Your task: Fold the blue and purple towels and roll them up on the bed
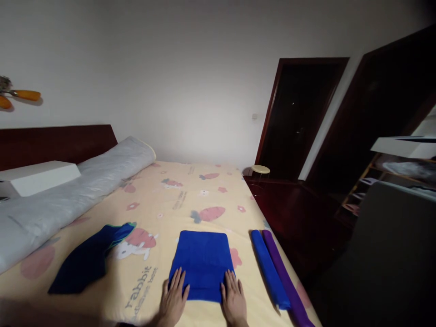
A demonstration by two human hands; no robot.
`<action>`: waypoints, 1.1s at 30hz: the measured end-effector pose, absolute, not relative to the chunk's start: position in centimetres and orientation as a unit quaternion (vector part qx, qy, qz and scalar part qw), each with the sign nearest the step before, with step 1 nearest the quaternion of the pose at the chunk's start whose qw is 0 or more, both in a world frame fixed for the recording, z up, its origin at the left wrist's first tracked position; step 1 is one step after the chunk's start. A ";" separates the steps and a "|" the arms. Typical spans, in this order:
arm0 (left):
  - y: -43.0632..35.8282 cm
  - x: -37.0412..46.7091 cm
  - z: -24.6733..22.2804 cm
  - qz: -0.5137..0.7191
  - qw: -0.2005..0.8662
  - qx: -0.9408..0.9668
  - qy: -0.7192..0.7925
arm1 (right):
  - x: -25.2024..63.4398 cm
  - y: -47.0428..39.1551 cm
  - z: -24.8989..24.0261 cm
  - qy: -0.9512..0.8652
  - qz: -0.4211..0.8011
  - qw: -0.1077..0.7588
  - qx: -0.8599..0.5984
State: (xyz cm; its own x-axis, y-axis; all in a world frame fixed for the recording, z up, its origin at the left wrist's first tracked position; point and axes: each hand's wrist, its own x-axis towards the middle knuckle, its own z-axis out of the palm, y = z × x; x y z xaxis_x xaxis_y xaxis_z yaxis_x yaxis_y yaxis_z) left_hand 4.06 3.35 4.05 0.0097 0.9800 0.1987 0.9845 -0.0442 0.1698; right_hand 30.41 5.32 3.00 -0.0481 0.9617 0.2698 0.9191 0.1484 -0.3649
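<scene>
A blue folded cloth point(204, 254) lies flat on the bed in front of me, with a fold line across its near part. My left hand point(175, 295) rests palm down on its near left edge, fingers stretched out. On the near right edge lies my right hand point(233, 295), also flat, its fingers extended forward. To the right are a rolled blue cloth point(269, 268) and a rolled purple cloth point(286, 277), side by side. A dark blue cloth with green trim point(88, 259) is spread unevenly on the left.
The bed point(184, 181) has a yellow sheet printed with rabbits and carrots. A grey rolled bundle point(102, 172) and a white box point(44, 177) are by the headboard point(54, 143). Beyond the right edge stand a stool point(260, 169), a dark door point(296, 118) and a shelf point(405, 172).
</scene>
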 end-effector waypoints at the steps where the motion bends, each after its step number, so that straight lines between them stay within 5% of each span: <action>1: 3.4 4.2 4.0 -0.133 0.021 -0.709 -0.692 | 30.4 5.3 3.1 -0.723 0.044 0.228 -0.651; 10: 5.0 9.0 5.3 -0.097 -0.103 -0.768 -0.624 | 24.0 5.0 7.3 -0.847 0.171 0.180 -0.469; 18: 4.8 5.1 5.6 -0.078 -0.017 -0.706 -0.703 | 27.7 6.8 5.3 -0.722 0.113 0.191 -0.655; 23: 5.5 6.8 5.1 -0.099 0.005 -0.756 -0.647 | 25.7 6.7 6.0 -0.797 0.136 0.211 -0.550; 27: 6.8 8.1 6.0 -0.086 -0.076 -0.827 -0.550 | 23.5 6.6 7.2 -0.856 0.183 0.194 -0.444; 33: 7.0 5.1 6.6 -0.060 -0.069 -0.786 -0.612 | 26.0 8.2 6.4 -0.792 0.143 0.179 -0.566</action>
State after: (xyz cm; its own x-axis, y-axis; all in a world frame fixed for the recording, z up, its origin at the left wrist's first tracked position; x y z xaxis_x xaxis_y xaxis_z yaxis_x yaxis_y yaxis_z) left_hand 5.13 6.96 6.64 0.2449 0.9695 0.0106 0.9529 -0.2427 0.1819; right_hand 25.99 8.20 6.42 -0.2941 0.9481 0.1211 0.8455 0.3172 -0.4296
